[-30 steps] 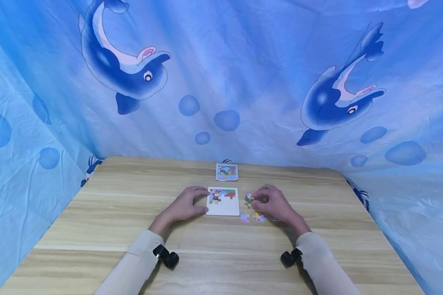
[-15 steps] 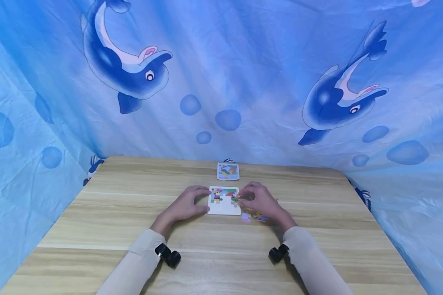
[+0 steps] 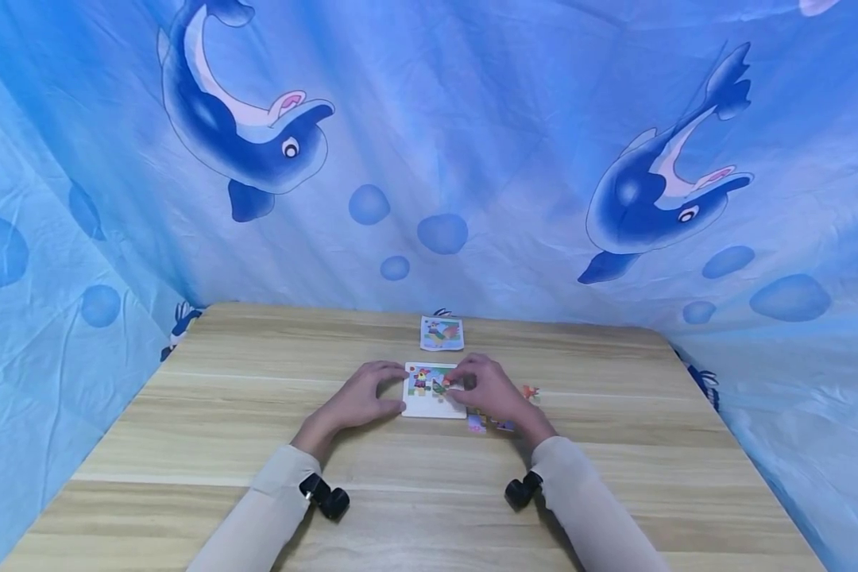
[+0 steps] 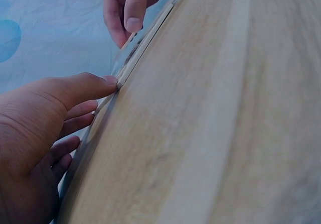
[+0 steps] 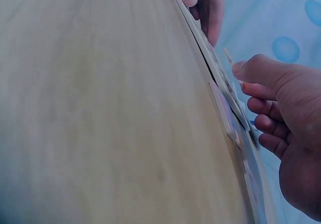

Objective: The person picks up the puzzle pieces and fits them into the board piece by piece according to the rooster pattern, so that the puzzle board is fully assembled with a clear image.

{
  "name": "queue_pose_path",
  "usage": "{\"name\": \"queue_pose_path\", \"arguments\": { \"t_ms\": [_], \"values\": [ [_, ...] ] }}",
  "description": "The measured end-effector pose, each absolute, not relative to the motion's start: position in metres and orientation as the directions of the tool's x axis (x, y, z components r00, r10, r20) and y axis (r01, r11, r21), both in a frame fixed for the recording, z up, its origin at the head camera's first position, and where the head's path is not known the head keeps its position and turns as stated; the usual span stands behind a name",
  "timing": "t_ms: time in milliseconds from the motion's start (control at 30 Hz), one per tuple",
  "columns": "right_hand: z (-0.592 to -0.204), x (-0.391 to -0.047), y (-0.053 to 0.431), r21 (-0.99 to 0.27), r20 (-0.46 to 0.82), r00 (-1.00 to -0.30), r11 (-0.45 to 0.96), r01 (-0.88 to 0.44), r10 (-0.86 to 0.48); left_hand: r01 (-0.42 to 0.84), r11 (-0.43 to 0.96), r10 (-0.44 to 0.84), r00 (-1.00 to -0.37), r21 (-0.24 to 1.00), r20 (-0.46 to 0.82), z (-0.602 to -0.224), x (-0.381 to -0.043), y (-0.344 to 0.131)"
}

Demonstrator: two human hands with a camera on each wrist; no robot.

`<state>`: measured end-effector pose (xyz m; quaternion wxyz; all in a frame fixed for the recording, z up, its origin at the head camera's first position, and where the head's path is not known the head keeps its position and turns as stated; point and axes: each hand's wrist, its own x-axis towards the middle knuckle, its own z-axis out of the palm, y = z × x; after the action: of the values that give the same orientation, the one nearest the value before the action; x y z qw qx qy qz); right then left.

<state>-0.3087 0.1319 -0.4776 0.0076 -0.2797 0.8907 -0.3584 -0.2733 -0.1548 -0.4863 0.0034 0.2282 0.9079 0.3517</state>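
Observation:
A white-framed puzzle board (image 3: 423, 410) lies mid-table, some rooster-picture pieces fitted along its upper part. My left hand (image 3: 361, 395) holds the board's left side, thumb at the lower corner and fingertips at the upper one; in the left wrist view the thumb (image 4: 103, 85) meets the board's edge. Over the right half of the board, my right hand (image 3: 492, 391) pinches a green-and-colourful puzzle piece (image 3: 439, 387) between thumb and fingers. From the right wrist view, this piece (image 5: 228, 56) shows tilted, edge-on, just above the board.
Loose puzzle pieces (image 3: 477, 423) lie right of the board, partly under my right wrist, and an orange piece (image 3: 531, 392) sits farther right. Behind the board lies a picture card (image 3: 442, 334) with the rooster. A blue dolphin curtain (image 3: 429, 159) hangs behind the wooden table (image 3: 257, 349).
My right hand has carried the puzzle piece left from beside the loose pieces to over the board, uncovering the orange piece. The left hand stays at the board's left side.

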Motion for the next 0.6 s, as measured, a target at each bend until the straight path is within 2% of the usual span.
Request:
{"name": "queue_pose_path", "arguments": {
  "t_ms": [600],
  "values": [
    [-0.483, -0.313, 0.117, -0.602, 0.196, -0.823, 0.597, -0.530, -0.534, 0.403, 0.647, 0.410, -0.899, 0.647, 0.150, -0.488, -0.273, -0.155]
  ]
}}
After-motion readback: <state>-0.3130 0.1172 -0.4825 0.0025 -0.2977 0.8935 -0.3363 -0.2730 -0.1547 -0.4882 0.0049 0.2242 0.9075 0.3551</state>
